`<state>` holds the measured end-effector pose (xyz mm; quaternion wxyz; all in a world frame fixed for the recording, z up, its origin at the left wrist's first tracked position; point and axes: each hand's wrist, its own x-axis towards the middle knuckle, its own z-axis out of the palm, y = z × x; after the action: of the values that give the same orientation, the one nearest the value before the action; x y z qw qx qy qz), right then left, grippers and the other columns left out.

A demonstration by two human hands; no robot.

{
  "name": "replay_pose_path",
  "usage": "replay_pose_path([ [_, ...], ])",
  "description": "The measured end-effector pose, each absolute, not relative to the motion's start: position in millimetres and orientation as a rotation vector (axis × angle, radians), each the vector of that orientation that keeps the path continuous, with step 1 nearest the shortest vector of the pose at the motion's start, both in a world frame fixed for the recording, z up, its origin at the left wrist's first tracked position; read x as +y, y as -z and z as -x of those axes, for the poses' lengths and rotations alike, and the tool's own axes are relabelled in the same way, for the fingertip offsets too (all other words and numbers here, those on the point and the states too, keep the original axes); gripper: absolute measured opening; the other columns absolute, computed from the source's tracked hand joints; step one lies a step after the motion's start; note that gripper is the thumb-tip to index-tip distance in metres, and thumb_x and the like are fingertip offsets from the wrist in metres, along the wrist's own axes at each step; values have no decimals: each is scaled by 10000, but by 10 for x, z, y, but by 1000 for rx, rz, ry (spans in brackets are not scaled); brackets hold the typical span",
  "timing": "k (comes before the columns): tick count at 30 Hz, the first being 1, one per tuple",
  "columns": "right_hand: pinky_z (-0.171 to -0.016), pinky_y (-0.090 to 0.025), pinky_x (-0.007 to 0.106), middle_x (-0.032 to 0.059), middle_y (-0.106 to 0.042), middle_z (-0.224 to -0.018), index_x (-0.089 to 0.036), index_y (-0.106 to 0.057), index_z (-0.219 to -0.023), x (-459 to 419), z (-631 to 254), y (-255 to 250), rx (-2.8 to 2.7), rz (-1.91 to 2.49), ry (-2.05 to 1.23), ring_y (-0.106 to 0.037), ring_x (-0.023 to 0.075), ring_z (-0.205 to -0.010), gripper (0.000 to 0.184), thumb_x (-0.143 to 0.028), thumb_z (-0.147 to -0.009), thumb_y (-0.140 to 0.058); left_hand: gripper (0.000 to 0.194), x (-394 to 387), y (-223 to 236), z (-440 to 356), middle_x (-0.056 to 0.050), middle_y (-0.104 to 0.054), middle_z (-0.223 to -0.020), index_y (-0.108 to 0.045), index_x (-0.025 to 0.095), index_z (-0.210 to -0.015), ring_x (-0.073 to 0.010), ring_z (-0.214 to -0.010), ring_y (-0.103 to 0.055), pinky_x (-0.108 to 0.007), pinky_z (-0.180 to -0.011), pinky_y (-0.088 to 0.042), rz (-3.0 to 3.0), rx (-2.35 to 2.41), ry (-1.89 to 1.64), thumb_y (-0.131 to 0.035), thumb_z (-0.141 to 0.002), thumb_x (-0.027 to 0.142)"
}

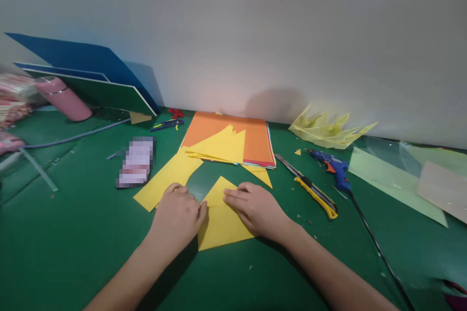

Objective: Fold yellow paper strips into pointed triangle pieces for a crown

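A folded sheet of yellow paper (226, 228) lies in front of me, its top coming to a point and a crease running across it. My left hand (180, 209) is at its left edge, fingers curled and the thumb against the paper; the fingertips are partly hidden. My right hand (257, 206) rests on the sheet's right side, fingers stretched flat over the fold. Just beyond my left hand is a yellow paper strip (171, 175). Pointed yellow paper pieces (222, 146) are piled on a stack of coloured paper with an orange sheet (255, 131) on top.
To the right lie a yellow utility knife (314, 192), blade out, and a blue glue gun (335, 167) with its cord. A spiky yellow paper shape (324, 129) stands by the wall. Leftward are a phone (136, 163), scissors (168, 125), a pink bottle (65, 99) and leaning boards (98, 90).
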<state>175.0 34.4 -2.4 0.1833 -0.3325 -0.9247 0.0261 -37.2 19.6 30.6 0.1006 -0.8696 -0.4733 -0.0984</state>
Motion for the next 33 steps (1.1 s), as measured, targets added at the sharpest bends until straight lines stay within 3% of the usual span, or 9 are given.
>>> replay_pose_path([
  [5,-714,-484,351,51,-678,-1147,-186,-655,-1060,343,-1737,40,-2577,939,-80,-543,215,-810,253,-167,-908,-452,401,211,-260,318,-30,-542,-491,-556,177,-531,-194,-551,-523,-353,-599,-413,2528,-1459,452,-419,-902,237],
  [9,-774,-496,367,100,-652,-1166,-167,-601,-1112,334,-1699,77,-2515,968,-188,-580,216,-869,242,-276,-920,-502,183,157,-171,177,-77,-617,-823,-572,149,-852,-205,-739,-579,-333,-646,-480,2756,-1448,658,-399,-892,191],
  [12,-811,-501,410,153,-630,-1140,-145,-554,-1120,333,-1686,123,-2394,1050,-263,-588,256,-958,356,-383,-858,-594,183,118,-75,121,-126,-601,-1008,-510,143,-1024,-244,-905,-592,-360,-729,-512,2803,-1460,793,-408,-875,174],
  [14,-824,-499,433,157,-627,-1094,-155,-540,-1097,334,-1688,140,-2339,1071,-294,-585,271,-986,374,-403,-830,-622,199,110,-24,118,-128,-593,-1045,-487,158,-1051,-255,-945,-590,-389,-771,-514,2802,-1488,814,-407,-869,165],
  [17,-802,-502,418,133,-636,-1034,-175,-546,-1039,333,-1696,131,-2319,1079,-314,-594,261,-952,258,-338,-846,-597,215,116,16,126,-131,-576,-1096,-475,168,-1070,-255,-976,-582,-411,-822,-503,2791,-1526,803,-409,-866,165],
  [21,-627,-495,296,52,-655,-808,-192,-580,-911,337,-1717,90,-2145,1211,-388,-606,186,-691,97,-245,-862,-515,261,122,20,119,-142,-578,-1121,-506,138,-1084,-260,-996,-551,-418,-865,-473,2798,-1541,668,-404,-844,143],
  [24,-513,-443,249,14,-632,-690,-197,-597,-865,364,-1751,84,-1983,1287,-422,-557,146,-542,130,-215,-856,-468,418,122,6,110,-123,-569,-1245,-516,137,-1194,-254,-964,-534,-405,-835,-454,2876,-1444,469,-383,-803,74],
  [29,-533,-451,267,24,-651,-692,-191,-628,-917,431,-1814,132,-1963,1339,-345,-578,168,-569,183,-210,-837,-464,432,130,-43,104,-80,-567,-1304,-554,187,-1225,-251,-940,-524,-389,-749,-432,2919,-1408,405,-354,-850,109],
  [33,-631,-487,296,51,-685,-793,-198,-639,-930,456,-1832,161,-2016,1284,-265,-618,191,-686,203,-192,-862,-447,391,141,-61,93,-77,-622,-1217,-584,191,-1172,-254,-1021,-531,-412,-843,-433,2927,-1414,504,-339,-874,128],
])
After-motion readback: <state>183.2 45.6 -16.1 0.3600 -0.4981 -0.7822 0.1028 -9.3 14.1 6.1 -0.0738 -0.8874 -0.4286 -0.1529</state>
